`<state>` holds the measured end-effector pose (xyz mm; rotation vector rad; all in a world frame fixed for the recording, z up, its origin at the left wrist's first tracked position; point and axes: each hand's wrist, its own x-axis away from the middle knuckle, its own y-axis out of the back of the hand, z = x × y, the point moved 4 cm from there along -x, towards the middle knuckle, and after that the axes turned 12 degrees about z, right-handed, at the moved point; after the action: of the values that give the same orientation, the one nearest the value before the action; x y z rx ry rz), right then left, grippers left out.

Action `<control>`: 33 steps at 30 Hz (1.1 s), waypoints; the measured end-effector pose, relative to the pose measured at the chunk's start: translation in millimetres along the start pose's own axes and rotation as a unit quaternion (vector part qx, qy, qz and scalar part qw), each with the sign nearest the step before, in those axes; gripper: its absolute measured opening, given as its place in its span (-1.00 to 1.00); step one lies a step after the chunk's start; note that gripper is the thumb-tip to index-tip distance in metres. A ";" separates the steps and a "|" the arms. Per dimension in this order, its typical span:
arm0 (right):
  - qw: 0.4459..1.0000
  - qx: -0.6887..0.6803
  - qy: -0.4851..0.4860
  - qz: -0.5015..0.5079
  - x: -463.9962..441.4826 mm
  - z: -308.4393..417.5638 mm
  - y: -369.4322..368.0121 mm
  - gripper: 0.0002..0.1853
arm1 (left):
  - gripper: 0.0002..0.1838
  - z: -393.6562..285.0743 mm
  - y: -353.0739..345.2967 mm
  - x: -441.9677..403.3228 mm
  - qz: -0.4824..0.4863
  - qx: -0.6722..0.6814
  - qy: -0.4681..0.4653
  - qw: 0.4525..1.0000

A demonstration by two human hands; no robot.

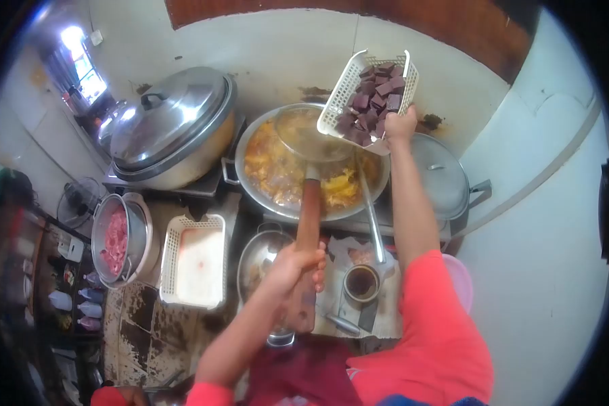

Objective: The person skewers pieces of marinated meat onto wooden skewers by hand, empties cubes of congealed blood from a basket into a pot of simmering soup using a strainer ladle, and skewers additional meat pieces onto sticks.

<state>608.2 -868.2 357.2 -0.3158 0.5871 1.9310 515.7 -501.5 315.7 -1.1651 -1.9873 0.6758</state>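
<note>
My right hand [400,125] grips the near right edge of a white plastic basket [340,91], tilted over the right side of a wide pot [284,206]. Dark brown-red cubes [375,98] are heaped in the basket. Wrapped around a wooden handle [309,220] are the fingers of my left hand [296,271]. That handle belongs to a round wire strainer [311,139], whose head is over the pot, partly under the basket. Orange-yellow broth with pieces [264,159] fills the pot. A metal ladle [371,223] leans in it, its handle hanging over the near rim.
A large lidded pot [176,125] stands at the left back; another metal lid [440,169] lies right. Left are a bowl of pink meat [115,240] and a white basket [195,260]. Nearer me are a metal lid [257,257], a cup of dark liquid [361,282] and a knife [342,323].
</note>
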 end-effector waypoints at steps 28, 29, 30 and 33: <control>0.982 0.111 0.091 -0.125 -4.7 15.5 6.5 -0.29 | -0.71 -32.7 -56.4 3.7 0.034 -0.044 0.038 0.998; 0.981 0.104 0.101 -0.131 -3.1 11.7 7.4 -0.30 | -0.71 -29.9 -53.1 4.4 0.041 -0.039 0.039 0.998; 0.980 0.097 0.110 -0.136 -1.2 7.1 7.7 -0.31 | -0.70 -27.3 -50.2 4.9 0.047 -0.034 0.040 0.998; 0.982 0.095 0.100 -0.132 6.6 14.0 8.5 -0.34 | -0.71 -25.1 -42.2 6.5 0.045 -0.021 0.034 0.998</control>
<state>598.3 -858.4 368.1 -0.4450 0.8140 1.5859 512.1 -512.9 363.8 -1.2913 -1.9106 0.6347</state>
